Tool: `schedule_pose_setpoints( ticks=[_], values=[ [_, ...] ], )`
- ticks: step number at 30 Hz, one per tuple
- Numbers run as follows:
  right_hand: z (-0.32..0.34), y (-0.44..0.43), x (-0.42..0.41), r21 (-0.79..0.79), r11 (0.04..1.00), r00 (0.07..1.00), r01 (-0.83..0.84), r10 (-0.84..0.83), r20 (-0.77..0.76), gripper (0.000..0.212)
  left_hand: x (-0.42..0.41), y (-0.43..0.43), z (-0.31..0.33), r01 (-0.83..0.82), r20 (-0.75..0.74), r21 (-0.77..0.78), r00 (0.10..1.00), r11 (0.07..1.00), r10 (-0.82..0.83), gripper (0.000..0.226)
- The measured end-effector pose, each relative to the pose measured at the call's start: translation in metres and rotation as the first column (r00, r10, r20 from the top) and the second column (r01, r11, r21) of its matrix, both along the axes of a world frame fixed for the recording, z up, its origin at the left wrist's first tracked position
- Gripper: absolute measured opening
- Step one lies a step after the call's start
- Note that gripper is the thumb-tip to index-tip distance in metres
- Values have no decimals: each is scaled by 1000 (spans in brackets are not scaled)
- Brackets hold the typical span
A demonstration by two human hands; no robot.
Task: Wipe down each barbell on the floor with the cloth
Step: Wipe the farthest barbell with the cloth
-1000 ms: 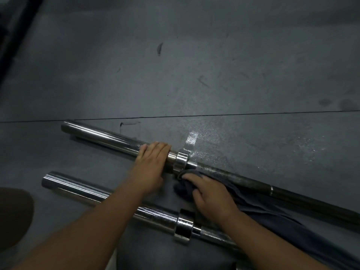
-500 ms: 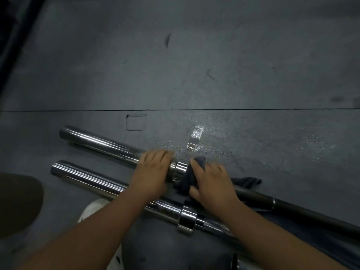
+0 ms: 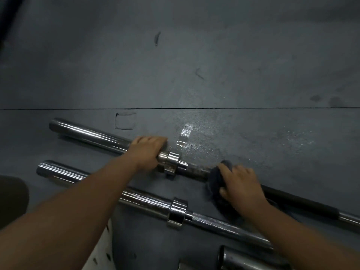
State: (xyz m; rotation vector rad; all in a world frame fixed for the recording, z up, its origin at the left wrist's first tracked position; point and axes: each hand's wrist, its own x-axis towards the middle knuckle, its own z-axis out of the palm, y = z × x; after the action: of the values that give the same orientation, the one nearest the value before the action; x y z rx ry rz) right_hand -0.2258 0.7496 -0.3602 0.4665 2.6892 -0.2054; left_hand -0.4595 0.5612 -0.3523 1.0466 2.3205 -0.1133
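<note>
Nearest, a chrome barbell (image 3: pixel 148 201) lies unheld on the floor (image 3: pixel 194 55). Beyond it, the right grip (image 3: pixel 241 184) curls around the dark cloth (image 3: pixel 216 178), pressing it onto the farther barbell (image 3: pixel 87 133) at its shaft, just past the collar. The left grip (image 3: pixel 148 152) clamps that bar's sleeve, likely to stop it rolling under the wiping.

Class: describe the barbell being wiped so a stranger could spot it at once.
Find the seam line crossing the floor. The barbell nearest it is the one. Unlike its all-chrome neighbour, it has a dark shaft, with the cloth on it.
</note>
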Motion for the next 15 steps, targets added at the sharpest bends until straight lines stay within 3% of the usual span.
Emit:
schedule_pose_setpoints(
  ticks=[3, 5, 7, 9, 12, 15],
  values=[
    [9, 7, -14, 50, 995, 996, 89, -88, -27, 52, 20, 16, 3, -12, -144, 159, 989, 987, 35, 81],
    [7, -14, -38, 2, 991, 990, 132, -132, -38, 53, 63, 21, -10, 123, -208, 216, 975, 969, -77, 84],
    [-3, -40, -55, -73, 986, 980, 147, -155, -121, 56, 92, 26, -22, 191, -276, 173, 951, 966, -139, 86],
    [-14, -36, -50, -52, 990, 971, 131, -138, -194, 59, 94, 31, -28, 192, -353, 167, 928, 967, -123, 72],
    [-19, 7, -2, 29, 987, 977, 156, -150, -151, 71, 85, 41, -23, 218, -367, 61, 912, 974, -182, 53],
    [-9, 54, 45, 102, 953, 957, 284, -276, -83, 68, 51, 70, -14, 265, -300, -7, 919, 964, -255, 42]
  ],
)
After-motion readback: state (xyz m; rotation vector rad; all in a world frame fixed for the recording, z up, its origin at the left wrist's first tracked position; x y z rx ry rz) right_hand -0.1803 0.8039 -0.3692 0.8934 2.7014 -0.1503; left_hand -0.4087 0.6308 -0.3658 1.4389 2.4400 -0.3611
